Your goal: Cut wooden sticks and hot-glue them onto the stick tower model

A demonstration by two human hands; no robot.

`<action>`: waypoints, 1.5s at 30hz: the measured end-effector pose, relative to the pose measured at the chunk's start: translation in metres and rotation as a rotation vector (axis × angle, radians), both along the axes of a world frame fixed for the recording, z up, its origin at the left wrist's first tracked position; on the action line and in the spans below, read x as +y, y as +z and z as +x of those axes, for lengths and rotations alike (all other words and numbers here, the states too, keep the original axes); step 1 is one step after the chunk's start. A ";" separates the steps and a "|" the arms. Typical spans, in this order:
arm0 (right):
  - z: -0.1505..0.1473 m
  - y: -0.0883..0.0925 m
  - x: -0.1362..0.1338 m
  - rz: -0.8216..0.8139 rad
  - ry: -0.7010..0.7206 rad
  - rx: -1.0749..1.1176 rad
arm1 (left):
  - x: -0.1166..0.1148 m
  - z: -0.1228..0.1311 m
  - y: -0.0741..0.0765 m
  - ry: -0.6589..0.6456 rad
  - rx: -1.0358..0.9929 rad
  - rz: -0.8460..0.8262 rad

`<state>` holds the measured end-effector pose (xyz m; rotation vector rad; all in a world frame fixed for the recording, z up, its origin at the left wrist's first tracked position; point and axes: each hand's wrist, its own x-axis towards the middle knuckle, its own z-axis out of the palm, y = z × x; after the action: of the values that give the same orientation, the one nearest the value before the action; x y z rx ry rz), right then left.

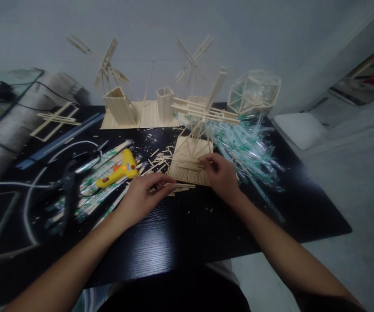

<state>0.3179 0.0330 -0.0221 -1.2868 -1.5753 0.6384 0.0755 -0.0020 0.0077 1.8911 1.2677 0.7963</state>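
My left hand (pixel 147 193) is closed in a pinch on a few thin wooden sticks (pixel 185 186), low over the black table. My right hand (pixel 221 175) is also closed, its fingertips at the end of a thin stick lying across a flat stick panel (pixel 190 175). Short sticks cover the panel's front part in rows. From its back part rises a windmill model (pixel 204 115), with slender legs and crossed blades. Left of the panel lies a loose heap of short sticks (pixel 160 159). The tips of both hands are partly hidden.
A yellow glue gun (pixel 118 169) rests on packaged sticks (pixel 100 186) at left, by a white cable (pixel 27 203). Crumpled plastic wrappers (pixel 248 147) spread at right. Behind stand a stick tower (pixel 120 106), a stick cup (pixel 165 104) and a faceted stick frame (pixel 255 93).
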 end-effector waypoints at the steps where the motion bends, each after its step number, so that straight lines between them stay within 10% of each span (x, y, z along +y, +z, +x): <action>1: 0.000 -0.003 0.000 0.051 0.013 -0.093 | 0.000 0.000 -0.001 0.001 0.005 0.003; 25: 0.003 -0.020 0.004 0.213 0.084 -0.494 | 0.000 -0.002 -0.002 -0.003 -0.010 0.061; 45: -0.004 -0.009 -0.006 0.223 0.204 -0.417 | 0.001 -0.004 -0.004 -0.006 0.010 0.048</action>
<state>0.3139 0.0271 -0.0308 -1.1468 -2.0754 0.3133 0.0718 -0.0011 0.0035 1.9388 1.2586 0.8218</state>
